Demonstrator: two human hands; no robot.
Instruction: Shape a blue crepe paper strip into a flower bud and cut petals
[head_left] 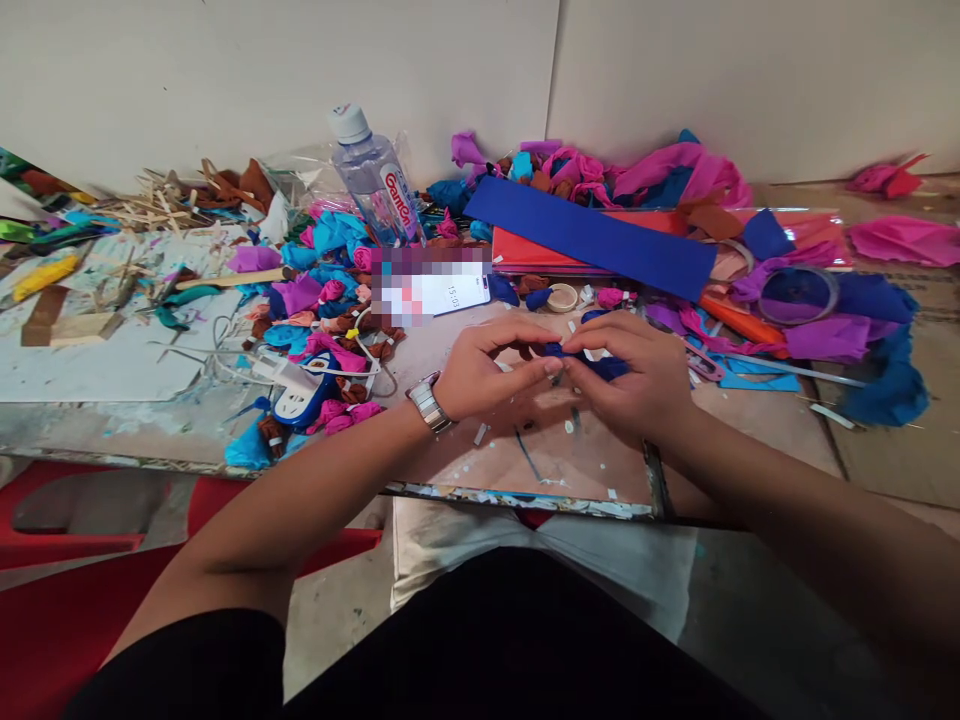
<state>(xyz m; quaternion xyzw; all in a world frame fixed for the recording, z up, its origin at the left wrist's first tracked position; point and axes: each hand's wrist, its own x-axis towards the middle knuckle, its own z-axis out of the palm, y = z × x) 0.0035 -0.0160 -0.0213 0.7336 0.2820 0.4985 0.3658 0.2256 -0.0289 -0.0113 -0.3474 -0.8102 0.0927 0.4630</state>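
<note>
My left hand (491, 372), with a metal watch (430, 402) on its wrist, pinches a small dark blue piece of crumpled paper (611, 367) from the left. From the right, my right hand (641, 372) grips the same piece, fingertips of both hands nearly meeting. The fingers cover much of it, so its full shape is hidden. Just beyond the hands lie a phone (450, 292), a small tape roll (562, 298) and a long flat dark blue paper strip (592, 237).
A water bottle (379, 185) stands behind heaped crumpled coloured paper bits (330, 235). A blue-and-white power strip (304, 400) with a cable lies left. To the right are an orange cutter (742, 322), a clear tape roll (799, 318) and purple paper (847, 338). Wooden sticks (176, 205) pile far left.
</note>
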